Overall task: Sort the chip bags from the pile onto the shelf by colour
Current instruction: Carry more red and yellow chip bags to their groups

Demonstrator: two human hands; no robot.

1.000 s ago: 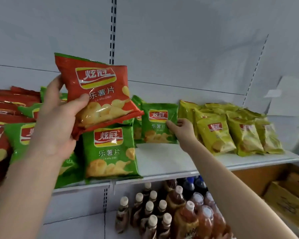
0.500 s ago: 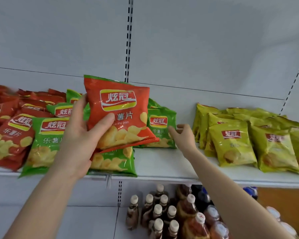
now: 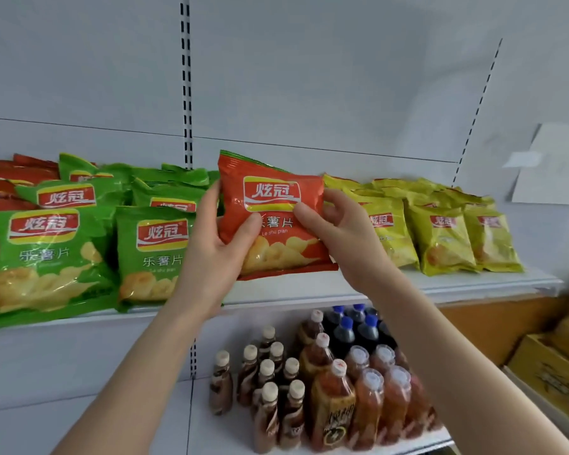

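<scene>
Left hand (image 3: 211,254) grips the left side of a red chip bag (image 3: 276,205), thumb across the front, fingers behind. Right hand (image 3: 345,238) pinches the bag's right edge, thumb on the front. Bag upright, front to camera, between the green bags (image 3: 46,251) and the yellow bags (image 3: 440,231), bottom edge close to the shelf (image 3: 408,287), contact unclear. Green bags piled on the shelf left of the hands, yellow bags right, more red bags (image 3: 10,178) far left. Drink bottles (image 3: 326,382) below, cardboard boxes (image 3: 552,372) lower right
</scene>
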